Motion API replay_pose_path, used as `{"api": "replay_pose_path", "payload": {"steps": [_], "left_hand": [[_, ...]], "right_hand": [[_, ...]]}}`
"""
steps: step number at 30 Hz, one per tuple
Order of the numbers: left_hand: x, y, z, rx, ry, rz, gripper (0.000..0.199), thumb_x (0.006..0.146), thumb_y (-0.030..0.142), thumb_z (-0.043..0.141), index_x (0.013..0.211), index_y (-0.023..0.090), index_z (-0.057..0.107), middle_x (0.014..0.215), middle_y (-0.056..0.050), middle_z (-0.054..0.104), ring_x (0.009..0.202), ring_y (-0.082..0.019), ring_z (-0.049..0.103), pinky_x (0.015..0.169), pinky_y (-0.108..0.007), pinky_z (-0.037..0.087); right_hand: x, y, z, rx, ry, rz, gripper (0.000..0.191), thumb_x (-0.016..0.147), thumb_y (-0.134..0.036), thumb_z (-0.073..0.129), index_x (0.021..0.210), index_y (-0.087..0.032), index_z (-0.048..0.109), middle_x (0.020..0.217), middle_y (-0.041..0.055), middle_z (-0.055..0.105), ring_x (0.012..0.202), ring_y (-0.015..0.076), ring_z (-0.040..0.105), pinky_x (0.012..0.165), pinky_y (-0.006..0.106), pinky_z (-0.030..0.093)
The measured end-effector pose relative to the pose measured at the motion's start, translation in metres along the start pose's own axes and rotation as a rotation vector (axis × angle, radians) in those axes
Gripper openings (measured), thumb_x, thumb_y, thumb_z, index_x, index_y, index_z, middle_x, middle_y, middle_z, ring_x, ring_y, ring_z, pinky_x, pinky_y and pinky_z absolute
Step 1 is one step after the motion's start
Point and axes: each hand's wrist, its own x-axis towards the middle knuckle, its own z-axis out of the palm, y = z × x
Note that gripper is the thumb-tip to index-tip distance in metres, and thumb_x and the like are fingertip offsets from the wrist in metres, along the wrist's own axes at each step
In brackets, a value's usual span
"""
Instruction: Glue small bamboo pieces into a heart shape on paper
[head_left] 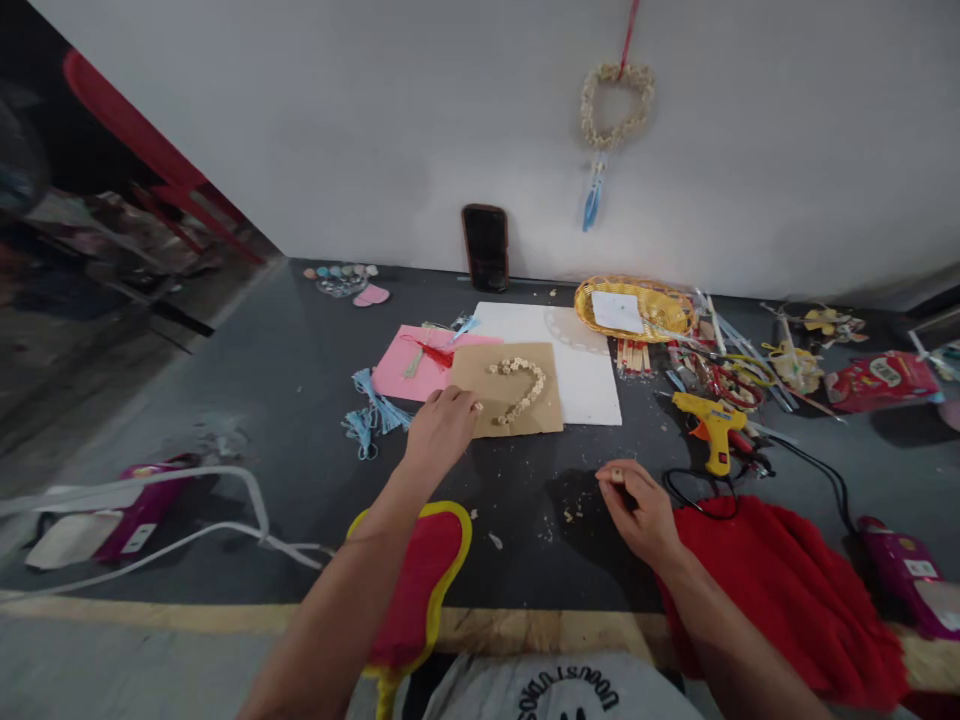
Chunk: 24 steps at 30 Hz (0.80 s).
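Red yellow-edged fan (429, 570) lies nearest; left hand (441, 428) and right hand (643, 512) pinch beige pieces (617, 476); beige curve (538, 384) on brown cardboard (510, 388) seems half-finished.

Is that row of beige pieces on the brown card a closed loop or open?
Open: the row has separated ends, bare brown card between them.

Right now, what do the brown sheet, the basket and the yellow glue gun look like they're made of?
Brown sheet: probably cardboard or stiff paper, matte, judging by its flat tan surface.
Basket: perhaps cane, bamboo or plastic strips, slightly glossy; the weave shows at its rim.
Yellow glue gun: likely moulded plastic, smooth, from its evenly coloured body.
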Motion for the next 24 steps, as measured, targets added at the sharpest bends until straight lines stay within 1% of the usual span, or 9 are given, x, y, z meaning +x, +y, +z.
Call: {"api": "replay_pose_path", "payload": {"steps": [3, 7, 9, 12, 15, 20, 24], "left_hand": [[0.0000, 0.0001, 0.0000, -0.040, -0.001, 0.004, 0.027, 0.092, 0.020, 0.040, 0.093, 0.016, 0.067, 0.093, -0.013, 0.070, 0.091, -0.025, 0.064, 0.086, -0.038, 0.048], [-0.0013, 0.0029, 0.0010, -0.227, 0.010, 0.012, 0.024, 0.092, 0.020, 0.043, 0.097, 0.018, 0.067, 0.098, -0.009, 0.072, 0.094, -0.023, 0.065, 0.088, -0.035, 0.048], [-0.0014, 0.0048, 0.0014, -0.294, -0.022, 0.001, 0.024, 0.091, 0.021, 0.044, 0.097, 0.019, 0.067, 0.099, -0.008, 0.073, 0.094, -0.022, 0.065, 0.087, -0.034, 0.048], [-0.0004, 0.0068, 0.0018, -0.334, -0.070, -0.021, 0.024, 0.091, 0.023, 0.046, 0.096, 0.019, 0.069, 0.098, -0.007, 0.074, 0.093, -0.021, 0.066, 0.084, -0.032, 0.049], [0.0007, 0.0067, 0.0033, -0.325, -0.067, -0.005, 0.026, 0.091, 0.023, 0.045, 0.095, 0.020, 0.071, 0.095, -0.007, 0.074, 0.091, -0.021, 0.067, 0.082, -0.031, 0.050], [0.0006, 0.0052, 0.0078, -0.229, -0.029, 0.079, 0.031, 0.089, 0.017, 0.043, 0.096, 0.021, 0.073, 0.090, -0.008, 0.073, 0.086, -0.020, 0.066, 0.082, -0.033, 0.049], [0.0004, 0.0057, 0.0090, -0.193, -0.036, 0.091, 0.031, 0.089, 0.016, 0.043, 0.098, 0.020, 0.072, 0.091, -0.009, 0.073, 0.087, -0.021, 0.066, 0.082, -0.033, 0.049]], "right_hand": [[0.0003, 0.0013, 0.0014, 0.018, -0.017, 0.009, 0.012, 0.089, -0.016, 0.054, 0.089, -0.020, 0.065, 0.085, 0.0071, 0.067, 0.081, 0.0169, 0.067, 0.071, 0.028, 0.057], [0.0007, 0.0024, 0.0024, 0.018, -0.045, 0.031, 0.013, 0.089, -0.017, 0.053, 0.089, -0.020, 0.066, 0.085, 0.0071, 0.067, 0.081, 0.0174, 0.067, 0.072, 0.028, 0.057], [0.0009, 0.0030, 0.0026, 0.019, -0.056, 0.037, 0.013, 0.090, -0.017, 0.053, 0.090, -0.020, 0.065, 0.085, 0.0072, 0.068, 0.083, 0.0174, 0.068, 0.072, 0.029, 0.057], [0.0010, 0.0039, 0.0026, 0.025, -0.078, 0.048, 0.013, 0.090, -0.017, 0.052, 0.091, -0.020, 0.065, 0.087, 0.0072, 0.067, 0.083, 0.0167, 0.067, 0.072, 0.028, 0.057], [0.0009, 0.0044, 0.0028, 0.026, -0.088, 0.051, 0.013, 0.090, -0.017, 0.052, 0.091, -0.020, 0.065, 0.087, 0.0068, 0.066, 0.083, 0.0162, 0.067, 0.074, 0.028, 0.057], [0.0003, 0.0048, 0.0034, 0.028, -0.101, 0.061, 0.013, 0.091, -0.018, 0.052, 0.091, -0.020, 0.064, 0.087, 0.0067, 0.066, 0.082, 0.0159, 0.067, 0.073, 0.027, 0.057], [0.0002, 0.0049, 0.0038, 0.025, -0.110, 0.059, 0.013, 0.091, -0.018, 0.051, 0.091, -0.020, 0.065, 0.087, 0.0071, 0.067, 0.082, 0.0163, 0.067, 0.073, 0.028, 0.057]]}}
